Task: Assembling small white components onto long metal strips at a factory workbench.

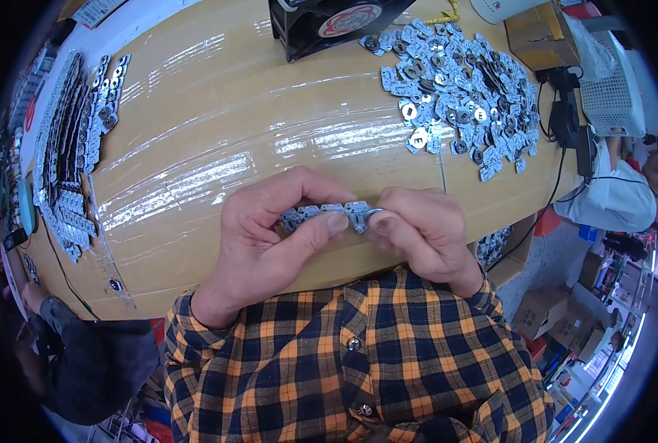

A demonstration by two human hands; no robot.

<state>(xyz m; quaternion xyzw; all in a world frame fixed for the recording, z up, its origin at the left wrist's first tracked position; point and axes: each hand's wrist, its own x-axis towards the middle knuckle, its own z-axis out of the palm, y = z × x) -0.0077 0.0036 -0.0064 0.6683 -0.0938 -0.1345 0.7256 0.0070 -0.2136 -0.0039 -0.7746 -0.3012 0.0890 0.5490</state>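
Note:
In front of my chest I hold a short strip of small blue-grey circuit boards above the table. My left hand is closed round its left part, the thumb pressed on top and the fingers behind. My right hand pinches the end board, which sits tilted against the rest of the row. A shiny round edge shows at my right fingertips. Whether the end board is still joined to the strip, I cannot tell.
A big pile of loose circuit boards covers the table's far right, beside a black fan. Rows of board strips lie at the left. A cardboard box, white basket and cables stand right. Other people work nearby.

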